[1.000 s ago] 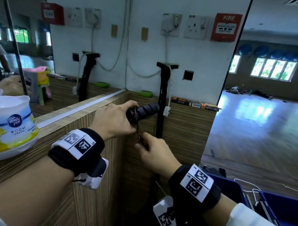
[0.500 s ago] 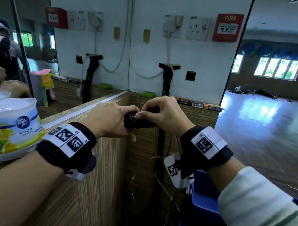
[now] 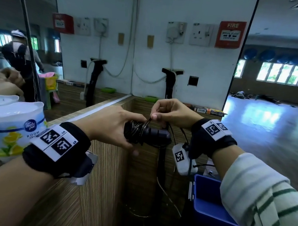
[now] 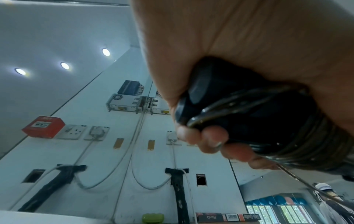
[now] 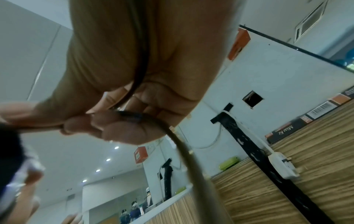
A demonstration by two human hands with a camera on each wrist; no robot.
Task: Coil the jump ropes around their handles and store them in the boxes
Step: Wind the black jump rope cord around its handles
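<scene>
Near right, low: blue box [image 3: 208,207], rim showing, its far side cut off by the striped sleeve [image 3: 267,208]; a dark ribbed item at the bottom edge is too cropped to identify.

Near left: wood-grain bench [image 3: 73,193] with an air-freshener tub [image 3: 12,126] standing on it against the mirror [image 3: 14,43].

Centre, held above the bench corner: left hand [image 3: 112,125] wrapped round the black handles [image 3: 149,133], fingers curled under, as the left wrist view confirms. Thin rope [image 3: 139,130] lies in several turns round the handles. Right hand [image 3: 172,113] just above, thumb and forefinger pinching a strand of the rope; the slack drops down beside the bench front, faint and hard to trace against the dark post. Hands close together, almost touching.

Far: white wall [image 3: 192,7] with sockets [image 3: 201,34], red fire alarm box [image 3: 230,34], looping cables. Flat boxes and a green object lie along the bench's far edge. Right: glossy hall floor [image 3: 262,128], windows beyond; objects lying there are too small to read.
</scene>
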